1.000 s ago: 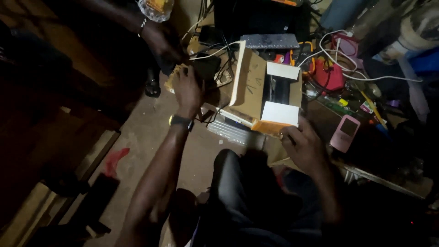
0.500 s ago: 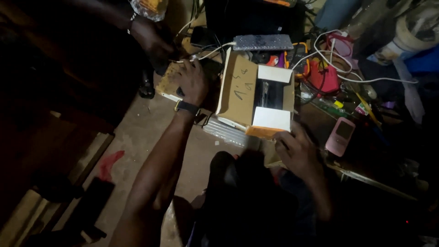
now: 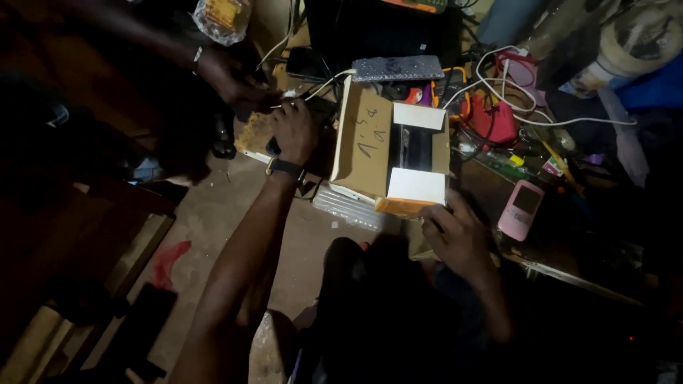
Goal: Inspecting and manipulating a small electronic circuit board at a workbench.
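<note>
Your right hand rests its fingers against the open cardboard box; your left hand, grip unclear, meets another person's hand.

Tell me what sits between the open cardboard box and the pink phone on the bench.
In the head view, between the cardboard box and pink phone lies dark bench with small tools and wire clutter, too dim to identify.

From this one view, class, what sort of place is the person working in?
Probably a small electronics repair spot: tangled white cables, a pink phone among scattered tools, and an open cardboard box on a cluttered bench.
</note>
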